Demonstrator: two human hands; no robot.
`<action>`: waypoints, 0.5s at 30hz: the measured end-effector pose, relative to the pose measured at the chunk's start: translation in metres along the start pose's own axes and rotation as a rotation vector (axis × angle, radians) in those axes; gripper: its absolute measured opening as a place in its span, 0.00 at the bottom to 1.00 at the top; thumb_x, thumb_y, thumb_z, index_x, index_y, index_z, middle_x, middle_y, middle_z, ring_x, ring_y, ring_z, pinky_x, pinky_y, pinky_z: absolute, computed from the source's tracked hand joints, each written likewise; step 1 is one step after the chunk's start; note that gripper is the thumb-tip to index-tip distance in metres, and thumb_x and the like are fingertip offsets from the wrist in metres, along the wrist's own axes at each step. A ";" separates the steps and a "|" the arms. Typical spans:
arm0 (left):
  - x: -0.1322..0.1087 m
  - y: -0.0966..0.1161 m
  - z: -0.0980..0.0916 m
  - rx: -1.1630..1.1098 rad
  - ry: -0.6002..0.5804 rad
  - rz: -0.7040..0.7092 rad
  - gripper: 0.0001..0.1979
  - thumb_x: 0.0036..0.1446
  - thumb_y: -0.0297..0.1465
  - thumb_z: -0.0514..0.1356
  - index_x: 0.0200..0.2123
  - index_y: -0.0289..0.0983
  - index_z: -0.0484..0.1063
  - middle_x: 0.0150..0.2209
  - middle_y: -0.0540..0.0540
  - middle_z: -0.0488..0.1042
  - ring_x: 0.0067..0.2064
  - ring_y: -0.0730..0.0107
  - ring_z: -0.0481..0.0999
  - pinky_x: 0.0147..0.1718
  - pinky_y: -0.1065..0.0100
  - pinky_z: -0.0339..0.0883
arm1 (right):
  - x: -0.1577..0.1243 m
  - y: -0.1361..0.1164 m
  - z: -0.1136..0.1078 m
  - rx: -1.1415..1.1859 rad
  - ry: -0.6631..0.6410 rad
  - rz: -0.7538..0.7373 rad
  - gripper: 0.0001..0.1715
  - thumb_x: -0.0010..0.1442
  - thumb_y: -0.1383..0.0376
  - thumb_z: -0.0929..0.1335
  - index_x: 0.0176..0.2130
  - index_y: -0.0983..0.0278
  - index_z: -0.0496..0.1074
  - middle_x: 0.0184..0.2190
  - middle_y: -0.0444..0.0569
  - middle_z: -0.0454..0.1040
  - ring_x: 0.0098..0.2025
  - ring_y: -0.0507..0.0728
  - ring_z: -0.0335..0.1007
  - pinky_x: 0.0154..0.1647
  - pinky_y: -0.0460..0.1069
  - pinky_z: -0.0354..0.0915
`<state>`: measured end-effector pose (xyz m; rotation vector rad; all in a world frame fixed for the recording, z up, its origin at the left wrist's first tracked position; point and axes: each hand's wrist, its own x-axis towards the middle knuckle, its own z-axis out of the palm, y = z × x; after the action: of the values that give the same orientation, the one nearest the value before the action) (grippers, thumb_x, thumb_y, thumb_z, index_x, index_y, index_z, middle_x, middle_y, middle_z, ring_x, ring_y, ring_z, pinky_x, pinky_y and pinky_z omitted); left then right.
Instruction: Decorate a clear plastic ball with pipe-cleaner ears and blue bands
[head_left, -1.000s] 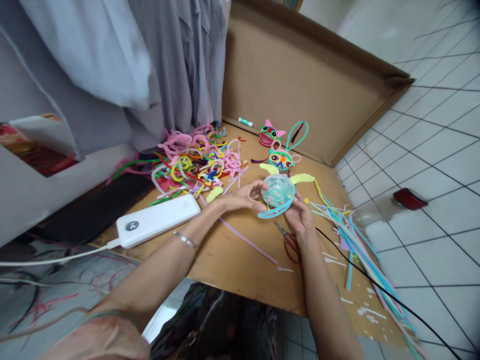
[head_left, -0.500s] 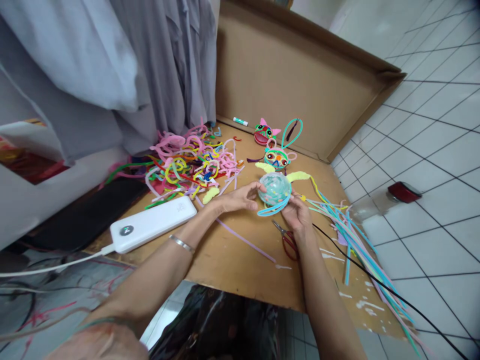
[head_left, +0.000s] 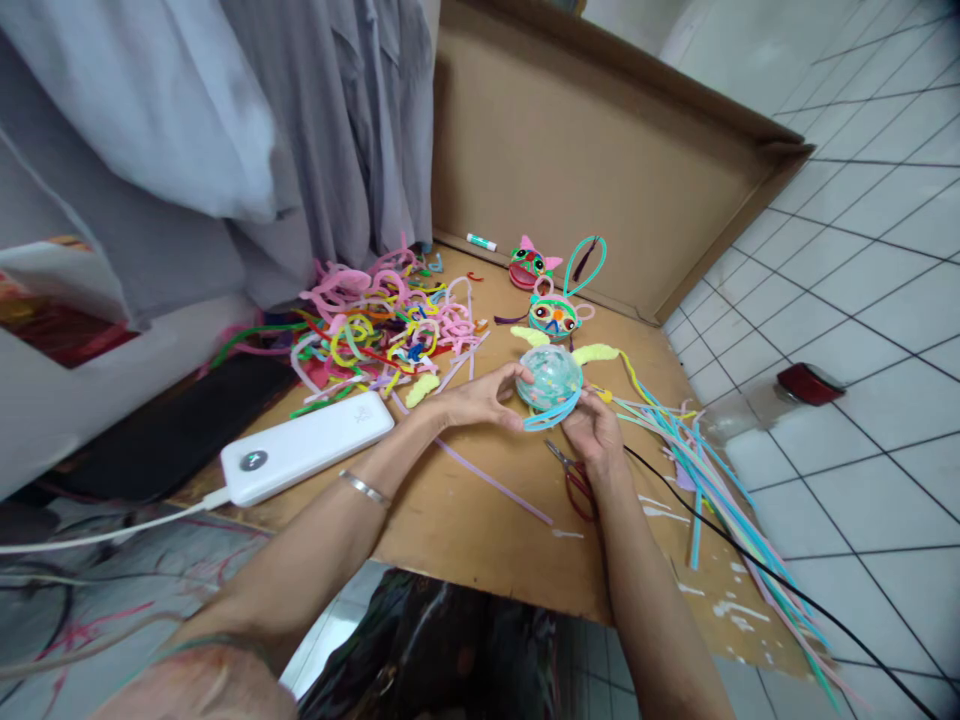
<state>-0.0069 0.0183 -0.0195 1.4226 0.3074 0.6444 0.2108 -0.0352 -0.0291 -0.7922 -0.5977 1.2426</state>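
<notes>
In the middle of the head view I hold a round, see-through teal bowl-like piece (head_left: 550,378) with coloured specks. A looped light-blue pipe cleaner (head_left: 551,416) runs along its near edge. My left hand (head_left: 489,398) is curved round the left side, a finger on the rim and the thumb at the loop's left end. On the right, my right hand (head_left: 595,425) pinches the rim and the loop's other end; some of its fingers are hidden. Pale yellow fuzzy strips (head_left: 596,353) lie just behind the piece. Red-handled scissors (head_left: 574,480) rest beside my right wrist.
Tangled pipe cleaners (head_left: 375,330) are heaped at the left, behind a white power bank (head_left: 307,448) with a cable. Two decorated animal faces (head_left: 555,316) and a glue stick (head_left: 481,242) sit near the cardboard wall (head_left: 600,150). Long pipe cleaners (head_left: 720,500) and a black cable cross the right side.
The left end of the blue loop has shifted slightly right, and my left thumb now meets it. The right hand stays almost still.
</notes>
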 end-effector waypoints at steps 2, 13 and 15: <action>0.002 -0.003 -0.002 0.001 -0.018 0.008 0.45 0.27 0.45 0.78 0.48 0.39 0.64 0.52 0.42 0.66 0.59 0.52 0.65 0.63 0.49 0.50 | -0.001 -0.001 0.002 0.022 0.039 0.013 0.13 0.44 0.74 0.70 0.31 0.59 0.72 0.26 0.37 0.78 0.30 0.50 0.73 0.36 0.46 0.71; -0.008 0.014 0.000 0.184 0.036 0.035 0.26 0.49 0.47 0.67 0.45 0.39 0.66 0.47 0.46 0.70 0.52 0.60 0.68 0.55 0.60 0.59 | 0.001 -0.002 -0.002 -0.021 0.015 0.002 0.17 0.44 0.74 0.73 0.35 0.58 0.72 0.28 0.35 0.79 0.30 0.49 0.74 0.38 0.47 0.72; -0.007 0.011 -0.002 0.190 0.075 0.056 0.22 0.53 0.47 0.64 0.44 0.38 0.67 0.45 0.46 0.72 0.50 0.61 0.69 0.54 0.61 0.59 | 0.001 -0.002 -0.003 -0.020 0.008 -0.001 0.17 0.44 0.73 0.73 0.35 0.58 0.72 0.28 0.35 0.79 0.30 0.49 0.75 0.37 0.47 0.72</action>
<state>-0.0158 0.0159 -0.0101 1.5951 0.3975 0.7311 0.2146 -0.0348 -0.0290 -0.8132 -0.6042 1.2336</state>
